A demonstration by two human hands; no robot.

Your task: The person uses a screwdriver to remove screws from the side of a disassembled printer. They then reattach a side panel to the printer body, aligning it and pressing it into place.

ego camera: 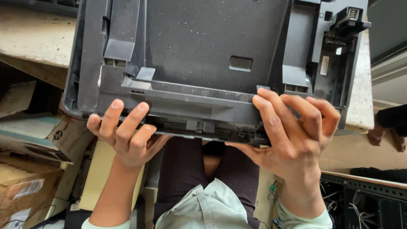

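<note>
A large dark grey plastic printer housing [203, 46] lies on a worn pale worktop, its near edge overhanging toward me. My left hand [125, 133] grips that near edge on the left, fingers curled up over the front bar. My right hand [292, 133] clasps the same edge on the right, fingers over the top and thumb underneath. A small latch piece [201, 126] sits on the edge between my two hands. Dust speckles the flat inner panel.
The pale worktop [34, 36] shows at left and as a strip [360, 85] at right. Cardboard boxes [29, 140] are stacked on the floor at left. A dark case with loose wires [364, 199] sits at lower right. Another person's bare feet [388, 133] show at far right.
</note>
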